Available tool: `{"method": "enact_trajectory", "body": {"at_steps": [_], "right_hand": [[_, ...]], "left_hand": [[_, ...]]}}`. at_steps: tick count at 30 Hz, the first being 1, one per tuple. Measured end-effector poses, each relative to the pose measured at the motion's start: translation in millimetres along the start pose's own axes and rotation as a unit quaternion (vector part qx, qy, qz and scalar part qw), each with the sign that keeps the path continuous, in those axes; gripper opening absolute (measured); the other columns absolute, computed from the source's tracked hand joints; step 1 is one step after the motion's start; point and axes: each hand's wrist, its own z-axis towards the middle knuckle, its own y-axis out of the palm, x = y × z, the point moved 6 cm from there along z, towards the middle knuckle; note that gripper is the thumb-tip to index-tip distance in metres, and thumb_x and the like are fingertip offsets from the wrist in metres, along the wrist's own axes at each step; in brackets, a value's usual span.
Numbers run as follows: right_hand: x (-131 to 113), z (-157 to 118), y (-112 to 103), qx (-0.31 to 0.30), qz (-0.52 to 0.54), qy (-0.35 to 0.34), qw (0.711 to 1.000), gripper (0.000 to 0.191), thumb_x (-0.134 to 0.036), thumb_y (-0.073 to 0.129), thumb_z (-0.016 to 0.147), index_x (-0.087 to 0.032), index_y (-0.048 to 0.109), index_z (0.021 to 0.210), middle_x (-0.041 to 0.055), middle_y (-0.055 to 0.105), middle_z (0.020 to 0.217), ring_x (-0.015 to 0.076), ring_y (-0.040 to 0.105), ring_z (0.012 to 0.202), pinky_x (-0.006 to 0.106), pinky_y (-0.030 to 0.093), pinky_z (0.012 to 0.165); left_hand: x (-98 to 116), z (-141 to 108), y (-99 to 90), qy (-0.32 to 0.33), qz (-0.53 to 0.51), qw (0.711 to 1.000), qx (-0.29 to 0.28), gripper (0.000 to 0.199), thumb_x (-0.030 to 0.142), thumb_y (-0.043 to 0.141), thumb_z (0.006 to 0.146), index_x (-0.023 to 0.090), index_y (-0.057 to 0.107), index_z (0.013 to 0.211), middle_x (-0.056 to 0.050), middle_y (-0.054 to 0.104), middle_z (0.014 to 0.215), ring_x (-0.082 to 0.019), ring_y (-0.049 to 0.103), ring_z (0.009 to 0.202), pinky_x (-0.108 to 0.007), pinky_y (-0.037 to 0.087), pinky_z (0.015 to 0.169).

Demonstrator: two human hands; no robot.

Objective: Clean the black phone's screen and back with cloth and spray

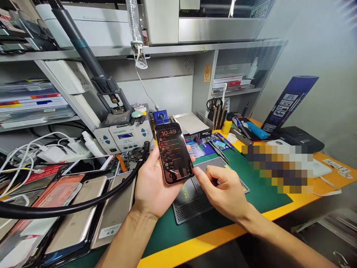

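Observation:
A smartphone [175,154] with a lit lock screen reading 10:49 and a list of notifications lies in my left hand [152,186], palm up under it, fingertips round its right edge. My right hand [223,190] is curled into a loose fist, its thumb by the phone's lower right edge; whether it touches cannot be told. No object shows in the right hand's curled fingers. Below both hands, a dark perforated pad [192,208] rests on the green work mat [262,199], partly hidden by them.
Several used phones [75,216] lie at the left, crossed by a thick black hose [83,212]. Behind stands a grey rework station [124,136]. Screwdrivers [219,149] and a blue-handled tool [255,129] lie at the back right. A blurred patch [279,167] covers something on the right.

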Motion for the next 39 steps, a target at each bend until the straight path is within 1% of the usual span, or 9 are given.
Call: {"method": "enact_trajectory", "body": {"at_steps": [3, 6, 12, 19, 21, 23, 27, 35, 39], "right_hand": [[-9.9, -5.4, 4.3, 0.030, -0.020, -0.066, 0.997, 0.044, -0.017, 0.057, 0.094, -0.020, 0.029, 0.060, -0.0071, 0.026, 0.057, 0.0069, 0.023, 0.050, 0.026, 0.021, 0.051], [-13.3, -11.1, 13.5, 0.015, -0.008, -0.067, 0.998, 0.042, -0.016, 0.056, 0.094, -0.019, 0.030, 0.061, -0.0068, 0.029, 0.057, 0.0069, 0.024, 0.051, 0.025, 0.022, 0.052], [-22.6, -22.0, 35.0, -0.161, 0.034, -0.047, 0.985, 0.043, -0.034, 0.062, 0.093, -0.019, 0.042, 0.058, -0.0051, 0.040, 0.054, 0.0081, 0.032, 0.051, 0.025, 0.025, 0.053], [-6.8, -31.4, 13.3, -0.326, 0.153, 0.159, 0.919, 0.024, -0.038, 0.053, 0.098, -0.020, 0.069, 0.096, 0.0015, 0.065, 0.072, 0.0131, 0.056, 0.060, 0.023, 0.043, 0.056], [4.0, -31.3, 4.0, -0.317, 0.193, 0.223, 0.902, 0.026, -0.042, 0.055, 0.097, -0.020, 0.069, 0.095, 0.0011, 0.065, 0.071, 0.0129, 0.057, 0.059, 0.022, 0.044, 0.053], [13.4, -25.3, -7.0, -0.259, 0.187, 0.247, 0.915, 0.031, -0.047, 0.065, 0.091, -0.019, 0.065, 0.078, -0.0007, 0.060, 0.064, 0.0119, 0.053, 0.056, 0.022, 0.041, 0.051], [17.8, -10.7, -20.6, -0.157, 0.114, 0.215, 0.957, 0.048, -0.051, 0.074, 0.082, -0.019, 0.049, 0.057, -0.0029, 0.051, 0.054, 0.0104, 0.044, 0.054, 0.022, 0.034, 0.048], [19.7, 5.1, -17.0, -0.145, 0.112, 0.202, 0.962, 0.050, -0.053, 0.072, 0.084, -0.018, 0.047, 0.057, -0.0048, 0.048, 0.053, 0.0087, 0.039, 0.051, 0.022, 0.029, 0.047], [24.7, 28.7, -26.4, -0.058, 0.116, 0.186, 0.974, 0.055, -0.054, 0.070, 0.084, -0.019, 0.040, 0.054, -0.0065, 0.039, 0.050, 0.0075, 0.033, 0.049, 0.023, 0.026, 0.046]], "left_hand": [[-0.1, -0.2, -0.1, 0.010, 0.004, 1.000, 0.005, 0.046, 0.045, 0.039, 0.100, 0.017, 0.062, 0.129, -0.015, 0.071, 0.120, -0.031, 0.072, 0.093, -0.055, 0.058, 0.086], [0.2, -1.0, -0.5, 0.015, 0.011, 1.000, 0.006, 0.047, 0.045, 0.038, 0.101, 0.017, 0.062, 0.130, -0.015, 0.071, 0.121, -0.032, 0.072, 0.097, -0.057, 0.057, 0.088], [0.9, -2.3, -4.3, 0.011, 0.017, 0.999, 0.030, 0.048, 0.046, 0.040, 0.100, 0.014, 0.066, 0.123, -0.017, 0.071, 0.120, -0.033, 0.071, 0.100, -0.060, 0.055, 0.091], [1.4, -2.5, -1.5, 0.015, 0.017, 1.000, 0.010, 0.047, 0.044, 0.039, 0.100, 0.013, 0.068, 0.120, -0.019, 0.072, 0.118, -0.033, 0.072, 0.095, -0.060, 0.056, 0.087], [0.7, -2.6, -0.8, 0.013, 0.021, 1.000, 0.006, 0.048, 0.044, 0.038, 0.100, 0.012, 0.068, 0.119, -0.019, 0.072, 0.117, -0.033, 0.072, 0.093, -0.059, 0.057, 0.085], [0.3, -2.7, 0.1, 0.013, 0.025, 1.000, 0.001, 0.048, 0.044, 0.038, 0.101, 0.011, 0.069, 0.118, -0.019, 0.072, 0.116, -0.033, 0.072, 0.092, -0.058, 0.058, 0.084], [-1.8, -2.7, 2.2, 0.004, 0.033, 0.999, -0.016, 0.050, 0.044, 0.037, 0.101, 0.010, 0.068, 0.119, -0.020, 0.071, 0.117, -0.033, 0.072, 0.093, -0.055, 0.058, 0.083], [-9.4, -3.2, 2.6, -0.031, 0.036, 0.999, -0.014, 0.048, 0.043, 0.038, 0.101, 0.011, 0.068, 0.120, -0.018, 0.073, 0.115, -0.030, 0.073, 0.092, -0.044, 0.061, 0.078], [-14.2, -1.7, 1.6, -0.063, 0.037, 0.997, -0.008, 0.045, 0.042, 0.041, 0.100, 0.011, 0.068, 0.119, -0.017, 0.074, 0.110, -0.031, 0.073, 0.088, -0.051, 0.061, 0.078]]}}
